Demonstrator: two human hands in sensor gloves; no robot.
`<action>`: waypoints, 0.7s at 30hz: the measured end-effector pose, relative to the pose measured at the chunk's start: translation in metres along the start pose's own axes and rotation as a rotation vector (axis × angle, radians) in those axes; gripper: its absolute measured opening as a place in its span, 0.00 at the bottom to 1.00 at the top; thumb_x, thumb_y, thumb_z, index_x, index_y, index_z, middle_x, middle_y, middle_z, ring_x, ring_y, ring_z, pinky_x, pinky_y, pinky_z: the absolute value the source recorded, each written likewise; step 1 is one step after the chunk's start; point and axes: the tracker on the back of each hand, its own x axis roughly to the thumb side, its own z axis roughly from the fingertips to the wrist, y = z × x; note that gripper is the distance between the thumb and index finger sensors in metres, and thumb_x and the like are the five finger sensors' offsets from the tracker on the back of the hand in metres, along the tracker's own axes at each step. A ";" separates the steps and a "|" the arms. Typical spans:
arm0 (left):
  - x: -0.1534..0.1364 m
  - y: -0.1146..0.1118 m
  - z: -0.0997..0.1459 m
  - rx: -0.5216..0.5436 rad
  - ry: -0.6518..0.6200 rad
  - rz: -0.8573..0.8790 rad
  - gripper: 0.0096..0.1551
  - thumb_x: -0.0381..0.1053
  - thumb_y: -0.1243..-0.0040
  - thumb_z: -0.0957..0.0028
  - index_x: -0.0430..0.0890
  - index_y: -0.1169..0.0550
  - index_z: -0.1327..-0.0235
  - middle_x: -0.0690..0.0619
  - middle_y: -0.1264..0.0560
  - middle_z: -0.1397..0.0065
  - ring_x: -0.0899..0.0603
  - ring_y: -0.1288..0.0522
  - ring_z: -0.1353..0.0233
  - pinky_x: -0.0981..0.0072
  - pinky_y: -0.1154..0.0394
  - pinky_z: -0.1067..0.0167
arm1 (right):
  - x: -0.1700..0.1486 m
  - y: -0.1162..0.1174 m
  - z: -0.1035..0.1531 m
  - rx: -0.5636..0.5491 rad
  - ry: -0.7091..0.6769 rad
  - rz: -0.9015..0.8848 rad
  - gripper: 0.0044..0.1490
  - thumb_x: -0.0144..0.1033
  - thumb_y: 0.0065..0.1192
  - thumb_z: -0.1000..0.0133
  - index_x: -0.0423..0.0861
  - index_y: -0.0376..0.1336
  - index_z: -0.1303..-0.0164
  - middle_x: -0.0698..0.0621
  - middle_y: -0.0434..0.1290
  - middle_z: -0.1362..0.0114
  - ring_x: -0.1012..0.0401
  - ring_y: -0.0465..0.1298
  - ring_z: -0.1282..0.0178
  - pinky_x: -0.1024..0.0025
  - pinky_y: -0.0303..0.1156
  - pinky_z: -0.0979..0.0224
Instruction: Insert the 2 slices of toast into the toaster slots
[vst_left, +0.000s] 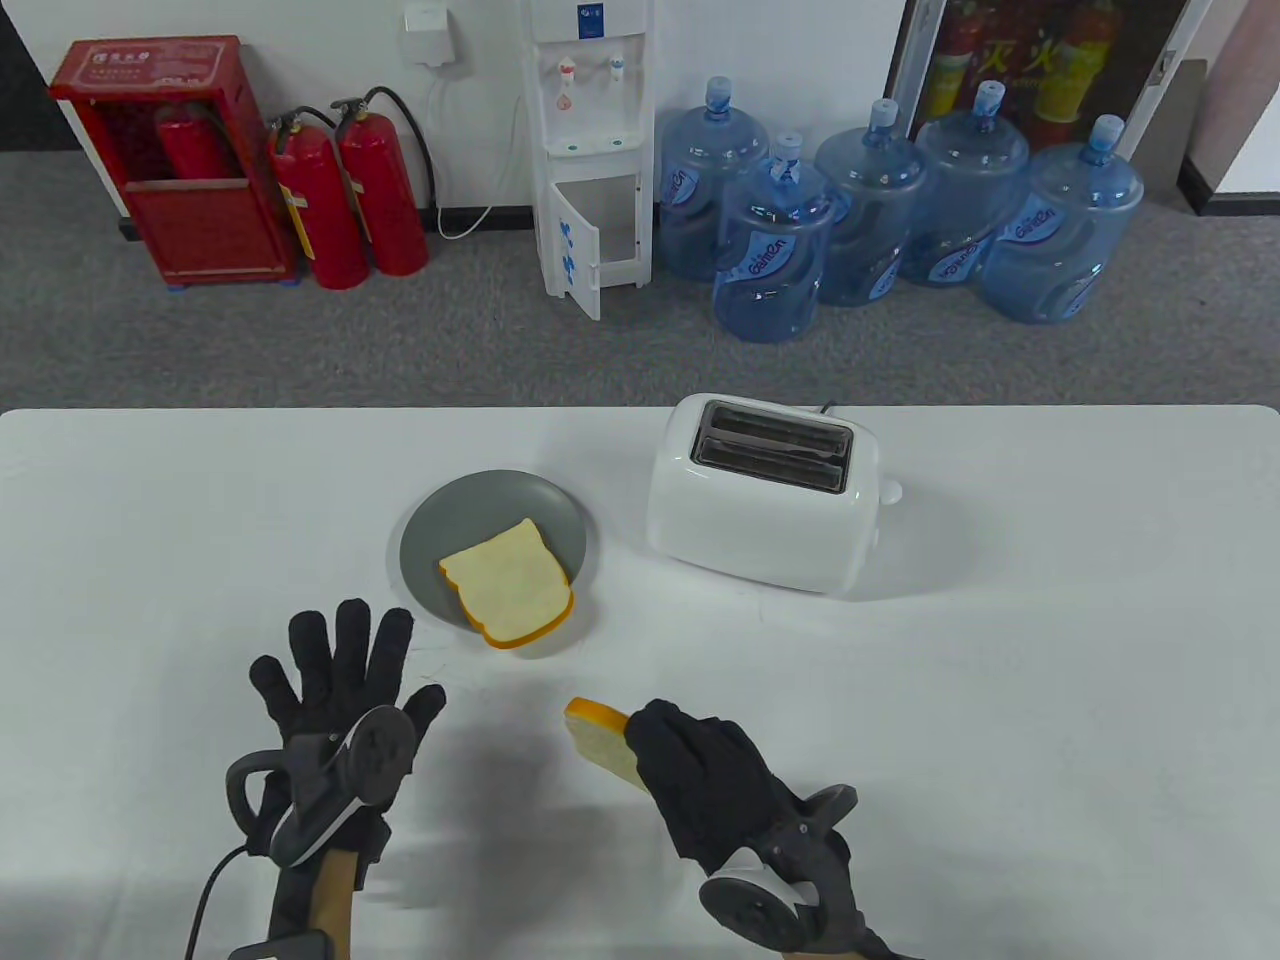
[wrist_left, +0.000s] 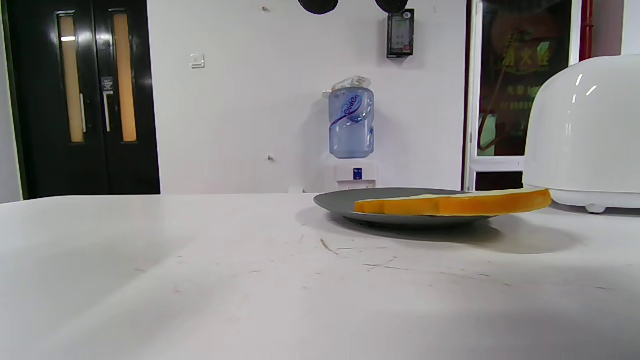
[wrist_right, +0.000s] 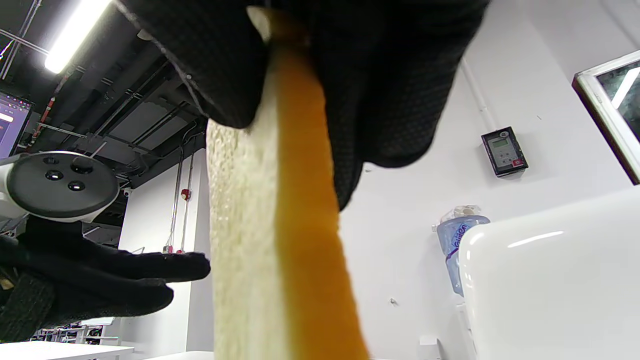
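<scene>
Now the first slice is in hand: the right hand (vst_left: 700, 770) pinches one toast slice (vst_left: 600, 738) on edge above the counter (vst_left: 1050, 700), while the left hand (vst_left: 340, 680) is spread and holds nothing. The second slice (vst_left: 510, 585) lies on the grey plate (vst_left: 440, 520). Next, I think, the held slice must go up to the toaster (vst_left: 765, 500) and be lined up with a slot.
</scene>
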 end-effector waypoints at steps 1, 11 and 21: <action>-0.001 0.000 0.000 0.002 0.002 0.001 0.43 0.74 0.58 0.42 0.65 0.49 0.13 0.54 0.55 0.08 0.34 0.62 0.12 0.31 0.61 0.24 | 0.000 0.000 0.000 -0.001 0.000 -0.003 0.38 0.39 0.67 0.33 0.58 0.51 0.17 0.52 0.73 0.23 0.63 0.89 0.40 0.59 0.85 0.30; -0.002 -0.002 -0.001 0.009 -0.009 0.015 0.44 0.73 0.57 0.42 0.64 0.50 0.13 0.51 0.55 0.08 0.34 0.62 0.12 0.31 0.61 0.24 | 0.006 -0.008 -0.009 -0.012 -0.032 -0.014 0.38 0.39 0.66 0.32 0.59 0.50 0.16 0.50 0.71 0.22 0.62 0.88 0.38 0.57 0.84 0.28; -0.003 -0.002 -0.002 0.000 -0.016 0.022 0.44 0.73 0.57 0.42 0.64 0.50 0.13 0.54 0.55 0.08 0.33 0.62 0.12 0.31 0.61 0.24 | 0.000 -0.036 -0.054 -0.051 -0.026 -0.019 0.40 0.39 0.68 0.33 0.59 0.49 0.16 0.51 0.71 0.21 0.63 0.88 0.36 0.57 0.84 0.27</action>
